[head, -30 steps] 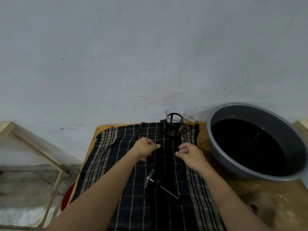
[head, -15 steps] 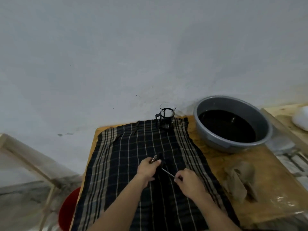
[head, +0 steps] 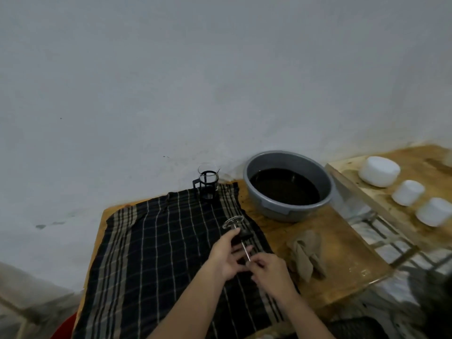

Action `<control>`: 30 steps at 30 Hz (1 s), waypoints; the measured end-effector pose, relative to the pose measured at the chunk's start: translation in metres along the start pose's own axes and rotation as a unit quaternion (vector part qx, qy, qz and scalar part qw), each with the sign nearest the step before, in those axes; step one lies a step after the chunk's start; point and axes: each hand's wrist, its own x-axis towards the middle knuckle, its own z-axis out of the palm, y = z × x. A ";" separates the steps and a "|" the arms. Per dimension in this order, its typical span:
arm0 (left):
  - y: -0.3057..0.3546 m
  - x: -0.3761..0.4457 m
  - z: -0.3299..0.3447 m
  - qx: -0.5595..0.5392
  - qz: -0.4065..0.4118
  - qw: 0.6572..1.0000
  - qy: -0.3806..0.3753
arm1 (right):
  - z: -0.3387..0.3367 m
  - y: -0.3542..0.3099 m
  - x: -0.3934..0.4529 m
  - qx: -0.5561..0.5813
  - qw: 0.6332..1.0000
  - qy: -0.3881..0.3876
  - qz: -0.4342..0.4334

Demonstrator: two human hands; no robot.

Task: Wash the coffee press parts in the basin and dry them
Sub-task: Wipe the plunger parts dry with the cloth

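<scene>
- My left hand (head: pixel 226 256) grips the plunger (head: pixel 238 232) by its black lid; my right hand (head: pixel 269 270) pinches the rod's end
- Basin (head: pixel 288 206) beyond my grip, rightward

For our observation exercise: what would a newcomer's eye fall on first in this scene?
Probably both hands at the centre, the left hand and right hand, holding the plunger over the dark checked cloth. Next, the grey basin of dark liquid at the table's far right, and the glass beaker by the wall.
</scene>
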 end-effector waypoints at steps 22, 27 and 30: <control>-0.003 -0.006 0.042 0.226 0.051 0.972 0.037 | -0.102 0.119 0.064 -0.175 0.984 -0.018 0.020; -0.005 -0.017 0.038 0.308 0.125 0.941 0.067 | -0.080 0.131 0.074 -0.277 0.960 0.026 0.044; -0.003 -0.014 0.030 0.344 0.192 0.914 0.097 | -0.096 0.113 0.071 -0.146 0.986 0.030 0.072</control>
